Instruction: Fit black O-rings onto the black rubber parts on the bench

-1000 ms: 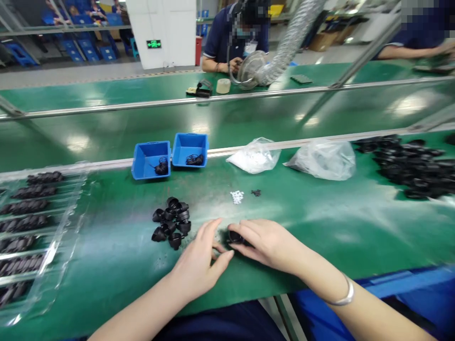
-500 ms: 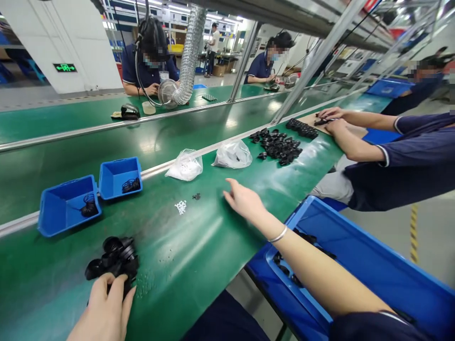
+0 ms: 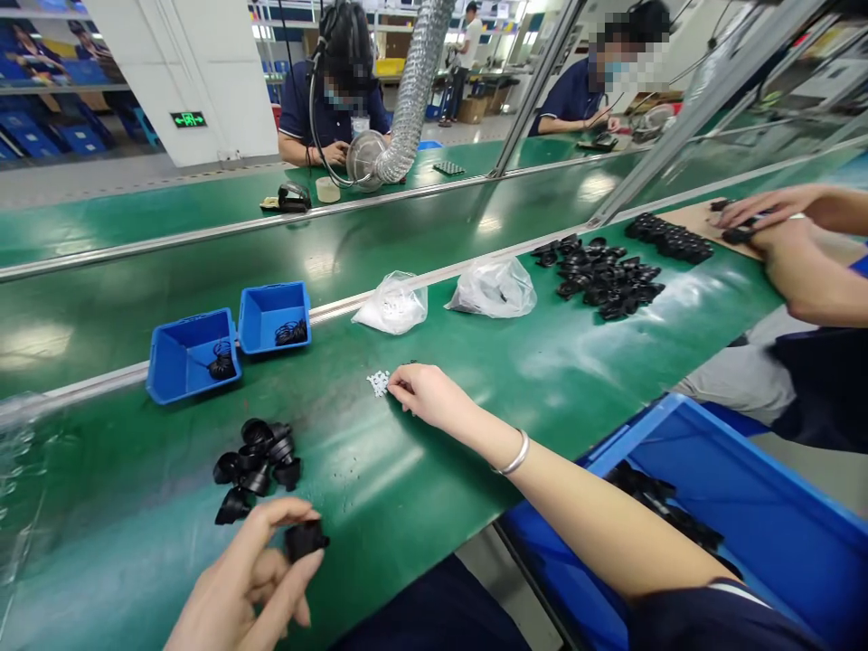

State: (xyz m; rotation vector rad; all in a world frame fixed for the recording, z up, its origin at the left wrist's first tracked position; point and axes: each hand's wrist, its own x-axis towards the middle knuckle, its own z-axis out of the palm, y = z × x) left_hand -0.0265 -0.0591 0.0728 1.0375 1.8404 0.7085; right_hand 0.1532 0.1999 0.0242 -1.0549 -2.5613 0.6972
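Between thumb and fingers, my left hand (image 3: pixel 261 574) holds a black plastic part (image 3: pixel 305 540) above the green table, near the front edge. Just behind it lies a small pile of black cup-shaped plastic parts (image 3: pixel 256 466). My right hand (image 3: pixel 427 393) reaches to the middle of the table, its fingertips pinched at the edge of a little heap of small white pieces (image 3: pixel 378 383). Whether a piece is in that pinch is too small to make out. The tiny dark pieces beside the heap are mostly hidden by this hand.
Two blue bins (image 3: pixel 193 357) with black coiled cords stand at the left. Two clear bags (image 3: pixel 393 306) lie near the metal rail. Many black parts (image 3: pixel 603 276) are spread before a co-worker's hands (image 3: pixel 766 217) at right. A large blue crate (image 3: pixel 766 506) sits beside the table's front edge.
My left hand has lifted a black part off the pile and moved right. My right hand has moved to the white pieces and its fingers have closed. The view has turned left.
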